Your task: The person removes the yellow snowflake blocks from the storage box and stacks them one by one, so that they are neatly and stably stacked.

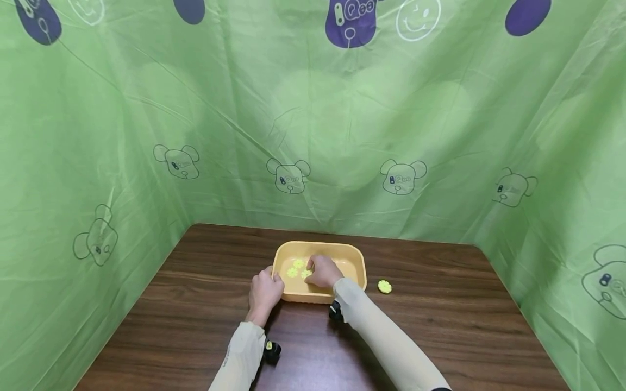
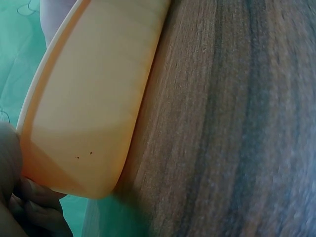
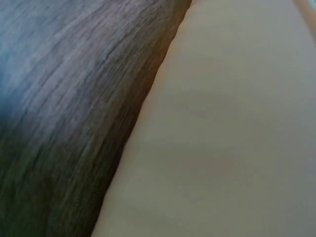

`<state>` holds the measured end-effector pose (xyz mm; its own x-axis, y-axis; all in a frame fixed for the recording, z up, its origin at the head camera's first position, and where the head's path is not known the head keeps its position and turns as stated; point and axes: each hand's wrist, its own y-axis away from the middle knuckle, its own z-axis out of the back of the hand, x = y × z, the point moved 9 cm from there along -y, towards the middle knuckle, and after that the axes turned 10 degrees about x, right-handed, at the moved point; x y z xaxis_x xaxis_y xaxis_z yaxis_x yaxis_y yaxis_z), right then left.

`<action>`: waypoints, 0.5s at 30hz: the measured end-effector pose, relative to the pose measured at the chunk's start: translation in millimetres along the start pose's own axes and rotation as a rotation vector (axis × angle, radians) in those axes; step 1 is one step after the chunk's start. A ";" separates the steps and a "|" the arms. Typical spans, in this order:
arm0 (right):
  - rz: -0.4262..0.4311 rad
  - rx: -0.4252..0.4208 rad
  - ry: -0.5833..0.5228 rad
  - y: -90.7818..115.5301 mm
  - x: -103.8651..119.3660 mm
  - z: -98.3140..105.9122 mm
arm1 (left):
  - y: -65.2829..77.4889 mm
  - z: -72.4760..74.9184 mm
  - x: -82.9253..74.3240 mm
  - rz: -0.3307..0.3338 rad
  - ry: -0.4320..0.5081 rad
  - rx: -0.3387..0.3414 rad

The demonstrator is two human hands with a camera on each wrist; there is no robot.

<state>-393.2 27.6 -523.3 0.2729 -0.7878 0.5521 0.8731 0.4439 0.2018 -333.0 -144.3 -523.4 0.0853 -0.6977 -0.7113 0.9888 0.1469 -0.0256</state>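
A yellow-orange plastic bin (image 1: 354,266) stands on the wooden table. Several yellow flower-shaped pieces (image 1: 292,272) lie on the left part of its floor. My left hand (image 1: 265,290) grips the bin's left end; in the left wrist view its thumb and curled fingers (image 2: 42,197) are on the bin's corner. Reaching over the near wall, my right hand (image 1: 324,271) is inside the bin, thumb and forefinger pinching one yellow flower-shaped piece (image 1: 306,273). The right wrist view shows only the bin's outer wall (image 3: 222,123) and the table, so that hand is hidden there.
Another yellow flower-shaped piece (image 1: 385,287) lies on the table (image 1: 440,326), just right of the bin. Green cloth (image 1: 342,119) printed with bear faces hangs behind the table and along both sides.
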 end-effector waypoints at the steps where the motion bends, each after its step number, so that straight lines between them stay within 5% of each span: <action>1: 0.000 -0.003 -0.002 0.3 0.4 1.0 | -0.6 0.4 -0.3 -0.001 0.001 0.001; 10: 0.081 0.000 -0.046 7.1 -0.1 9.6 | -3.8 1.0 0.5 0.009 -0.004 0.022; 15: 0.150 -0.053 -0.121 19.1 -4.1 40.1 | -6.8 1.2 0.4 -0.002 -0.006 0.023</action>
<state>-393.9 56.4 -489.3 0.3537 -0.6558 0.6669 0.8474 0.5266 0.0685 -339.5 -146.4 -522.7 0.0835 -0.7022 -0.7071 0.9916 0.1290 -0.0110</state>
